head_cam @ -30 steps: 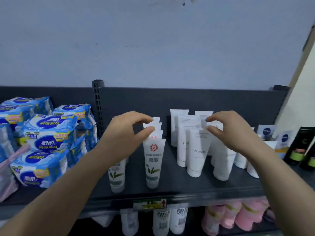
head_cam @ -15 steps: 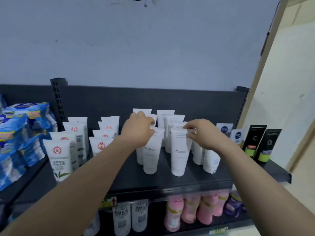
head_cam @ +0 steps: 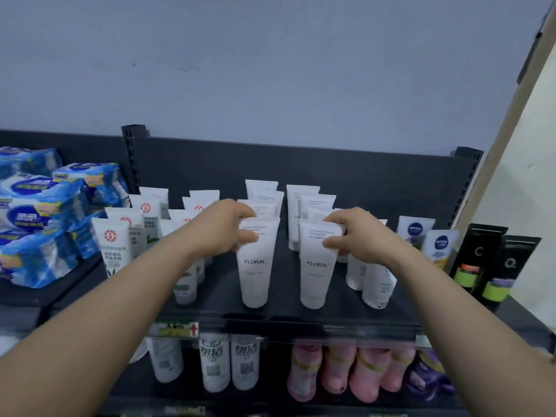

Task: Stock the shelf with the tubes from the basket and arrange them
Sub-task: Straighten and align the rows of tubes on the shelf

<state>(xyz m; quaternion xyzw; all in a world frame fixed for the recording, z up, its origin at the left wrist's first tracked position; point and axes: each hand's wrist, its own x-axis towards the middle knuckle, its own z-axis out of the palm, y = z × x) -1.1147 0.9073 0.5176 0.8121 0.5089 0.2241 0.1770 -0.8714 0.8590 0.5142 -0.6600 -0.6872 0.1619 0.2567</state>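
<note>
**Q:** What does each hand hold?

**A:** The left hand (head_cam: 224,228) grips the top left edge of the left FLORAL tube (head_cam: 255,266). Its thumb lies on the front face and its fingers curl over the crimped end. The right hand (head_cam: 358,236) pinches the top right edge of the right FLORAL tube (head_cam: 316,272), thumb on the front and forefinger above.

**Q:** Where do the two tubes stand?

**A:** Both stand upright, cap down, at the near middle of the shelf (head_cam: 285,311). They are side by side with a gap between them, labels facing the viewer. More white tubes (head_cam: 302,203) stand in rows behind each, toward the dark back panel (head_cam: 210,164).

**Q:** What lies further out?

**A:** To the left are rows of red-seal tubes (head_cam: 112,245), partly hidden by the left forearm. Farther left, blue packs (head_cam: 39,224) are stacked on the neighbouring shelf. To the right of the right hand stand plain white tubes (head_cam: 377,284), then NIVEA tubes (head_cam: 440,245). Black tubes (head_cam: 475,260) with green bands stand at the far right. Below, a price tag (head_cam: 177,329) with a red arrow sits on the front rail. The lower shelf holds white bottles (head_cam: 215,365) at left and pink bottles (head_cam: 337,371) at right.
</note>
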